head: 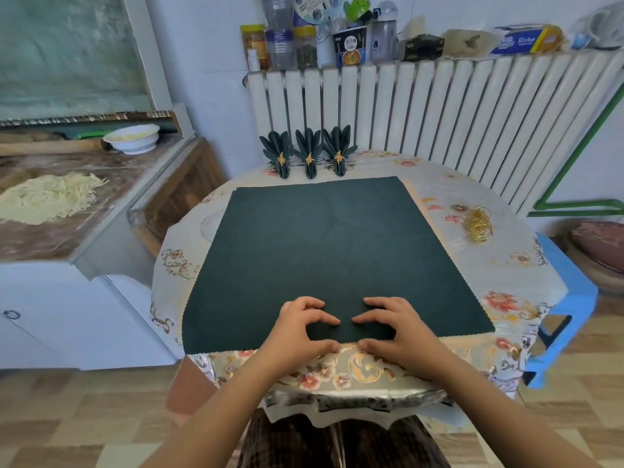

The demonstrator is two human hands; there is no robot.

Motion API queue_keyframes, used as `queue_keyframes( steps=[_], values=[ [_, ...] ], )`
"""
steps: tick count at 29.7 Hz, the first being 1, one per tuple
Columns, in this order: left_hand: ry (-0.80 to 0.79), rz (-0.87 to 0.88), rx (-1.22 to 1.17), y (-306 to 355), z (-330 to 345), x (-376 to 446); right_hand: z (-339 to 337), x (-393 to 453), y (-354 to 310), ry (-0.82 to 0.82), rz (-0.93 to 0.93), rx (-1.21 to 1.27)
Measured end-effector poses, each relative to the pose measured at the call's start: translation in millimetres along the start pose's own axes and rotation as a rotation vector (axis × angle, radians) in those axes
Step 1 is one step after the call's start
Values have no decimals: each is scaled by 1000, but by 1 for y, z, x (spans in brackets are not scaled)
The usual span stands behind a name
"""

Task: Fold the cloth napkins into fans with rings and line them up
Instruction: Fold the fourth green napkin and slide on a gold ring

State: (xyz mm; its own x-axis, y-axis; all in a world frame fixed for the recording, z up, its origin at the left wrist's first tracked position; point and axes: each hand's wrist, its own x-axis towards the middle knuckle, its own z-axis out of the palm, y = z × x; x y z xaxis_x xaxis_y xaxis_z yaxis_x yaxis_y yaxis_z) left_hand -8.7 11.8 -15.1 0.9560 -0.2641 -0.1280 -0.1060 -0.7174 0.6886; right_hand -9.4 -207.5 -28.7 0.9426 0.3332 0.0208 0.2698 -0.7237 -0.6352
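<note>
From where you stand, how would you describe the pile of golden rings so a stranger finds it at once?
Start at the white radiator behind the round table with the flowered tablecloth. On the table, right of the flat dark green napkin, lies a loose pile of golden rings. Unlike the rings on the three folded fans at the far edge, these hold no cloth.

On the radiator top, a long blue and yellow box shows white lettering that reads roughly "Kitchen", though the word is blurred. A dark instant-noodle cup beside the jars carries printed characters too small to read. Other labels on the bottles and jars are illegible.
</note>
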Motion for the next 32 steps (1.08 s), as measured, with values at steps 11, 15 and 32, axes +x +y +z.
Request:
queue_keyframes(
  steps=[11,15,32],
  values=[
    [97,0,-48,1,6,0,2,-8,-3,110,56,42],
    [151,-21,-93,2,10,1,8,-8,-6,158,54,-1],
    [-16,-127,-49,16,-32,16,-28,21,-28,-47,145,-82]
  ],
)
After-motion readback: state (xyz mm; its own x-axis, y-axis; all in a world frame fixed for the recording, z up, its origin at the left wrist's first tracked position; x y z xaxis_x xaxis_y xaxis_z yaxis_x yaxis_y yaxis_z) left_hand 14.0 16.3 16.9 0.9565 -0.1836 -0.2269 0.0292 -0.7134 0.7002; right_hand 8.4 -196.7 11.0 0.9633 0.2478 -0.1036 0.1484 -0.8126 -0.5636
